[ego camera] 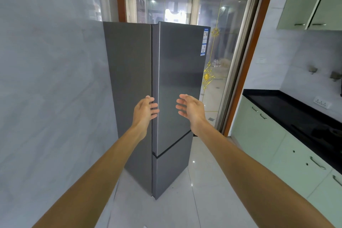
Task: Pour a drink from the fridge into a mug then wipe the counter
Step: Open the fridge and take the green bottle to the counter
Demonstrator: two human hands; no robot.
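A tall dark grey fridge (pixel 177 72) stands straight ahead with its doors shut. The upper door is above a lower door (pixel 172 168). My left hand (pixel 145 110) is at the left edge of the upper door, fingers curled around that edge. My right hand (pixel 190 106) hovers in front of the upper door, fingers apart, holding nothing. No drink or mug is in view.
A black counter (pixel 288 111) over pale green drawers (pixel 273 146) runs along the right wall, with green wall cupboards (pixel 314 0) above. A glass sliding door (pixel 222 46) in a wooden frame is behind the fridge. A grey tiled wall (pixel 51 79) is on the left.
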